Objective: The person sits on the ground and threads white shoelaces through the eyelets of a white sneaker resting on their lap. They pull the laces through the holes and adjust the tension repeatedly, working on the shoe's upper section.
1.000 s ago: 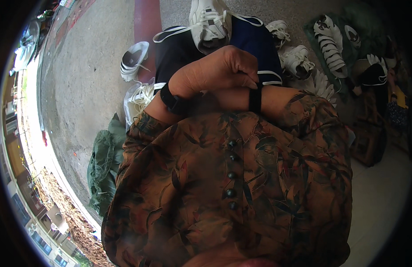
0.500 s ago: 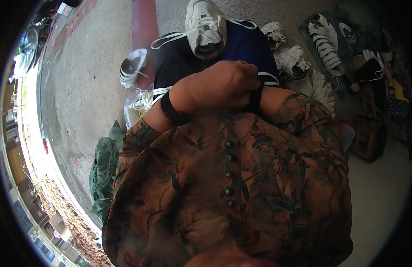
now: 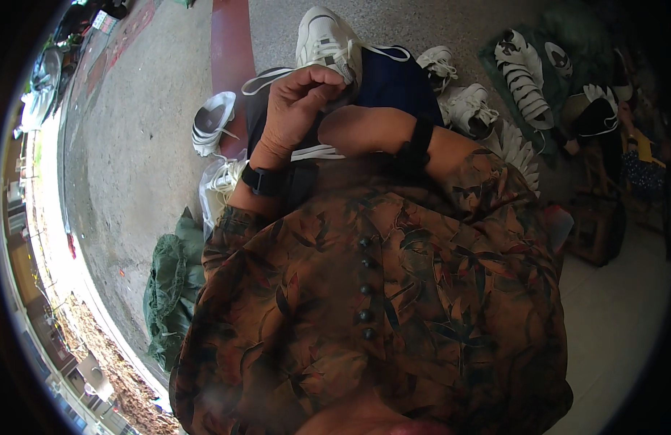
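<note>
A cream lace-up sneaker (image 3: 322, 40) rests toe away from me on my lap, over dark blue cloth (image 3: 397, 88). Its loose laces (image 3: 384, 52) trail out on both sides. My left hand (image 3: 297, 105) is raised at the sneaker's opening, fingers curled in toward the thumb; whatever they may hold does not show. My right hand (image 3: 357, 129) comes in from the right, just below the left one, with its back up. Its fingers are hidden from view. Black bands circle both wrists.
At left lie a white shoe upper (image 3: 213, 123), a clear bag of white laces (image 3: 223, 180) and crumpled green cloth (image 3: 174, 290). More white sneakers (image 3: 471, 109) and a row of stacked white shoe pieces (image 3: 525, 80) are at right. A person's hand (image 3: 627, 119) shows at far right.
My left hand has moved left and up from the right wrist to the sneaker. The right hand, hidden before, now shows below it. The view has shifted slightly.
</note>
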